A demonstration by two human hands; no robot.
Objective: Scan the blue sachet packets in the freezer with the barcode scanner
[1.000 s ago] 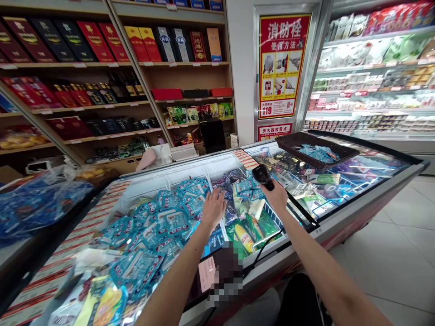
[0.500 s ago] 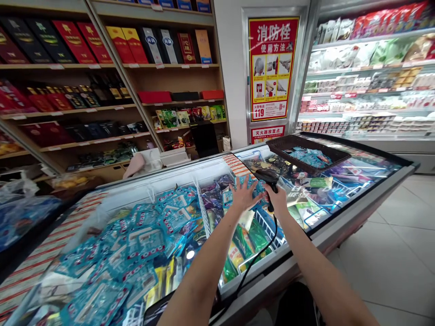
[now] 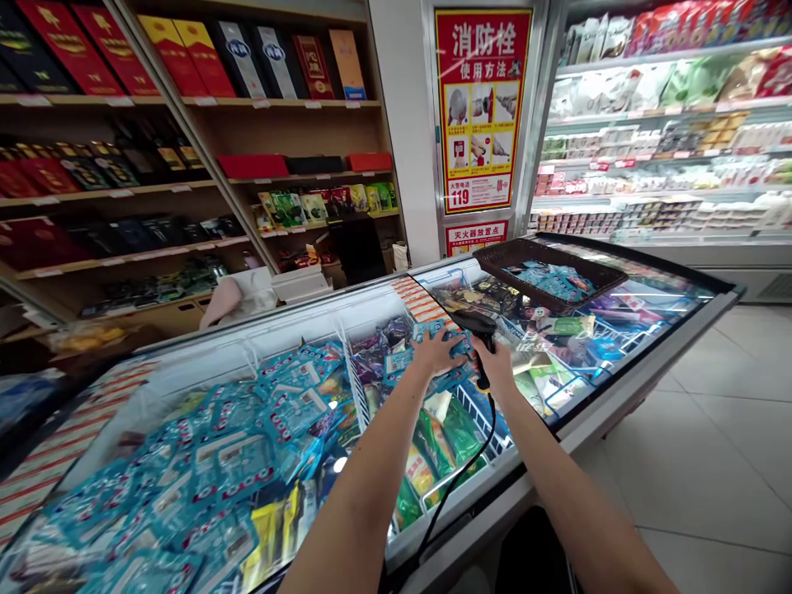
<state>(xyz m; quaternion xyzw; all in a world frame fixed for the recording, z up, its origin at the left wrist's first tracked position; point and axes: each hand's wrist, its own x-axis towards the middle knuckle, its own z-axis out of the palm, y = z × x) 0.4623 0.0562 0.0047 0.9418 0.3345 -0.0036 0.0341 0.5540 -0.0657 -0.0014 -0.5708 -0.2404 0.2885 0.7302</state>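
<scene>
In the head view my right hand (image 3: 497,367) is wrapped round the handle of a black barcode scanner (image 3: 473,322), whose cable (image 3: 461,478) hangs down toward me. Its head points left over a few blue snack packets (image 3: 401,363). My left hand (image 3: 435,355) lies palm down on those packets with its fingers apart, just left of the scanner. Beneath them, in the freezer's wire basket, are purple packets (image 3: 370,367) and green bags (image 3: 436,441). A large heap of similar blue packets (image 3: 235,462) covers the left section.
A dark brown tray (image 3: 591,299) with more blue packets rests on the glass at the far right of the chest freezer (image 3: 377,289). Wooden shelves (image 3: 297,175) with boxes and bottles stand behind. At right are a lit refrigerated shelf (image 3: 656,157) and tiled floor (image 3: 711,445).
The whole view has shifted, so the scene sits farther left. My left hand's widely spread fingers have lowered and drawn in somewhat over the packets. The scanner stays in my right hand.
</scene>
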